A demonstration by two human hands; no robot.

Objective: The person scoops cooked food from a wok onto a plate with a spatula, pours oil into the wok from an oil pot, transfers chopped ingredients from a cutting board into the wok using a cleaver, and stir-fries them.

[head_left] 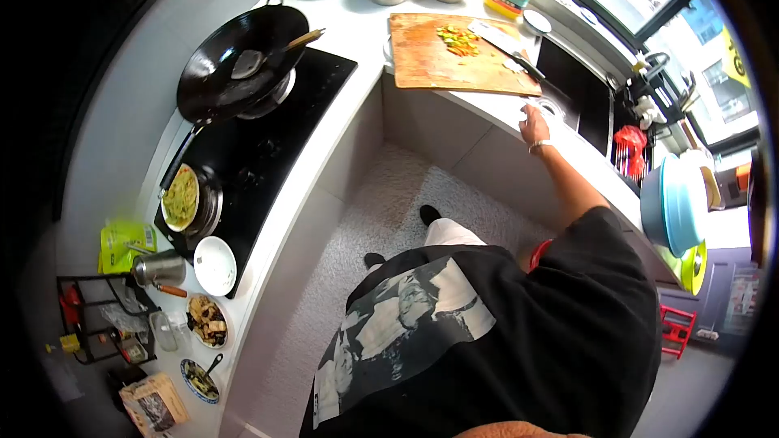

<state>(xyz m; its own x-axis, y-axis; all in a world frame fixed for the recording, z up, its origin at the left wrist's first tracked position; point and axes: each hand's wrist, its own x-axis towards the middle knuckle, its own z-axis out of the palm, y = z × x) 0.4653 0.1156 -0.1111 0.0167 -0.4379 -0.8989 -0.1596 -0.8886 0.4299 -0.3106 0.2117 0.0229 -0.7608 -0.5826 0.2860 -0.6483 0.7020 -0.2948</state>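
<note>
So, knife (pixel 494 38) sits on the cutting board (pixel 418 57), long axis 10-to-4, handle end at 12 o'clock from the right hand (pixel 533 126), the only one visible: fingers part-curled, can't tell if holding anything. Left hand's out of view.

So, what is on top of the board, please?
On the board lie chopped green and orange pieces and, beside them, a knife. What is directly under the pieces and the knife is covered, so it cannot be seen.
</note>
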